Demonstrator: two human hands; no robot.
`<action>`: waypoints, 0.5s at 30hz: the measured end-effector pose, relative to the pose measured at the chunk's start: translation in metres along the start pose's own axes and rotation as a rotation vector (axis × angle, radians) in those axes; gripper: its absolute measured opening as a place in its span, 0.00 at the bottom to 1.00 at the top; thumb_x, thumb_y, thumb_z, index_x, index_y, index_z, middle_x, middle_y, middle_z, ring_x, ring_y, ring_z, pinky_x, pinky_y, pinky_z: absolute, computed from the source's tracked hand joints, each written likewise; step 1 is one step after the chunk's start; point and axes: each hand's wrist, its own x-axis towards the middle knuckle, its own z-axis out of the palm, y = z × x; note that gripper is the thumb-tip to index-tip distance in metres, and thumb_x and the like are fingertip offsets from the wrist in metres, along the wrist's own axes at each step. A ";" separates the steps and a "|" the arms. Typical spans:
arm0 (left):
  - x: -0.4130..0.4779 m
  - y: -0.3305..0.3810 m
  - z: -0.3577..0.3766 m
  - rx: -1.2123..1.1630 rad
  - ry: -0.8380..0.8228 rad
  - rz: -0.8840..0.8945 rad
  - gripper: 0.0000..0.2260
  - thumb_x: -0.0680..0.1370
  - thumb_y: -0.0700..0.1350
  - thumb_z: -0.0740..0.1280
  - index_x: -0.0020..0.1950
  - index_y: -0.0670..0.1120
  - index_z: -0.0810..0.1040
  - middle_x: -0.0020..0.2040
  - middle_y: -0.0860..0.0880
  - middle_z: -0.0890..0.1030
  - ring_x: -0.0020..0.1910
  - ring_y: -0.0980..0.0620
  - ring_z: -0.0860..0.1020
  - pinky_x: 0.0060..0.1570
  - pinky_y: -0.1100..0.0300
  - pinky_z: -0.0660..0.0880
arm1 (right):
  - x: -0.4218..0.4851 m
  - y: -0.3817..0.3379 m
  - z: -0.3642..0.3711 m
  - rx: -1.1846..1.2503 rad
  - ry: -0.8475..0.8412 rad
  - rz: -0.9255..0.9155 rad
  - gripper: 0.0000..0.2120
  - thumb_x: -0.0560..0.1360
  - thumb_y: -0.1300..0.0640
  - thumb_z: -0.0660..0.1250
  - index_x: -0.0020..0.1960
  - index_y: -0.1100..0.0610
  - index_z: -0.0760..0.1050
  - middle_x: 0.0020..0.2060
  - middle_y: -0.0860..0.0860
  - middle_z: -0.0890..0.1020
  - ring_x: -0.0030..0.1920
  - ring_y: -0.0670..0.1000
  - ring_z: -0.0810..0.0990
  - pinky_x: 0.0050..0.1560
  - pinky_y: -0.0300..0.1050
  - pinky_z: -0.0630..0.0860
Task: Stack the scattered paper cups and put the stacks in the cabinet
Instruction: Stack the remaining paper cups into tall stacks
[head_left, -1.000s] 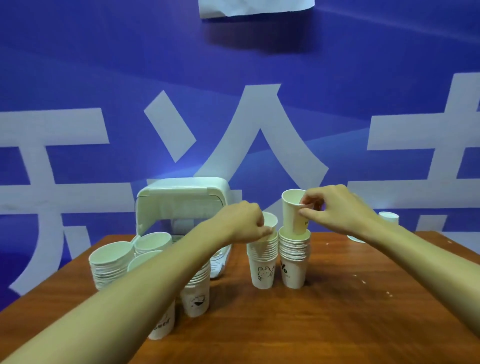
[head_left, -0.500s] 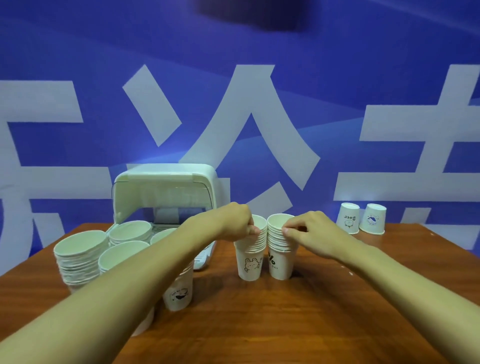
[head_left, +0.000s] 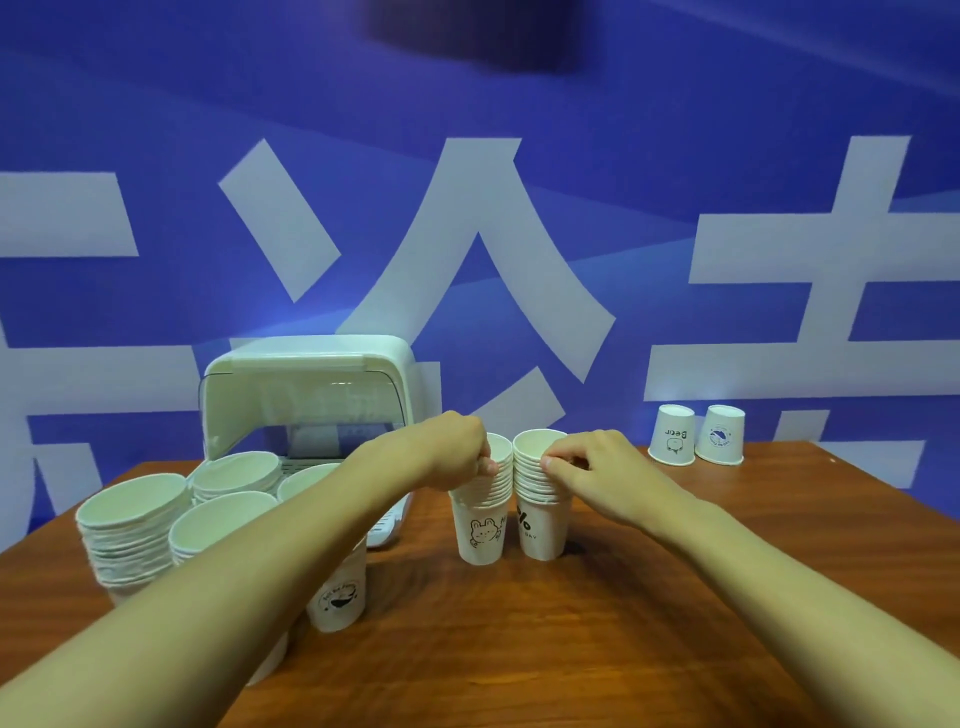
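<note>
Two stacks of white paper cups stand side by side mid-table: a rabbit-print stack (head_left: 479, 530) and a stack with black lettering (head_left: 542, 525). My left hand (head_left: 457, 454) pinches the rim at the top of the rabbit stack. My right hand (head_left: 592, 470) pinches the top rims of the lettered stack. The white cabinet (head_left: 306, 395) stands at the back left with its lid raised. Two single cups (head_left: 672, 435) (head_left: 721, 435) sit upside down at the back right.
Several more cup stacks (head_left: 132, 535) (head_left: 236, 475) (head_left: 337, 597) crowd the left side in front of the cabinet, partly behind my left forearm. The wooden table (head_left: 597, 649) ends at a blue banner wall.
My right hand has pushed the cup it held above the lettered stack down into that stack. The view has shifted, bringing the two upside-down cups into sight.
</note>
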 end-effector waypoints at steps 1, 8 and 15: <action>0.000 0.001 0.001 0.011 0.004 -0.006 0.17 0.83 0.51 0.60 0.56 0.41 0.82 0.52 0.43 0.82 0.47 0.46 0.78 0.49 0.54 0.74 | -0.001 -0.001 0.000 -0.005 0.000 -0.001 0.10 0.81 0.50 0.63 0.51 0.49 0.84 0.43 0.42 0.83 0.43 0.43 0.79 0.42 0.36 0.74; 0.012 0.003 -0.032 0.113 0.046 -0.083 0.19 0.78 0.61 0.63 0.49 0.46 0.82 0.46 0.48 0.83 0.46 0.47 0.80 0.49 0.50 0.79 | 0.005 -0.010 -0.029 -0.117 0.053 0.030 0.13 0.78 0.37 0.60 0.51 0.41 0.79 0.45 0.37 0.82 0.42 0.40 0.77 0.45 0.44 0.74; 0.088 0.062 -0.068 0.175 0.251 0.020 0.15 0.78 0.57 0.64 0.47 0.47 0.82 0.43 0.49 0.82 0.45 0.45 0.80 0.38 0.57 0.71 | 0.019 0.081 -0.112 -0.153 0.209 0.196 0.07 0.77 0.44 0.65 0.48 0.42 0.81 0.42 0.35 0.82 0.42 0.43 0.81 0.45 0.49 0.80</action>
